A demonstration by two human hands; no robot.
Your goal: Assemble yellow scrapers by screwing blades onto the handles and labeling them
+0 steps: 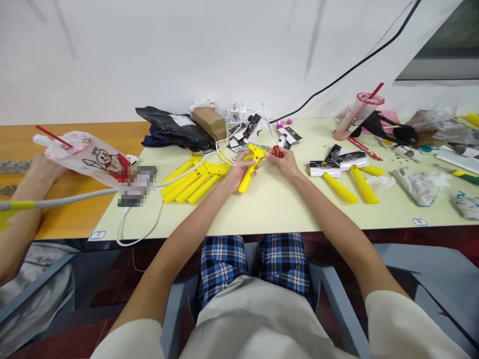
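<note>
My left hand (236, 172) is wrapped round a yellow scraper (246, 179), its wide head pointing away from me and its handle towards me. In my right hand (287, 163) is a screwdriver (276, 150) with a red handle, its thin metal shaft pointing up and away. My right fingertips are close beside the scraper's head; whether they touch it I cannot tell. Left of my hands lies a fanned pile of yellow scrapers (190, 185). To the right lie a few yellow scrapers (339, 188) with black-and-white card sleeves over their heads.
Black-and-white cards (254, 127) and a power adapter (235, 113) lie at the back beside a cardboard box (209, 122) and a black bag (175, 127). White cables cross the left side. Drink cups (357, 117) stand either side. A co-worker's arm (26, 214) is at far left.
</note>
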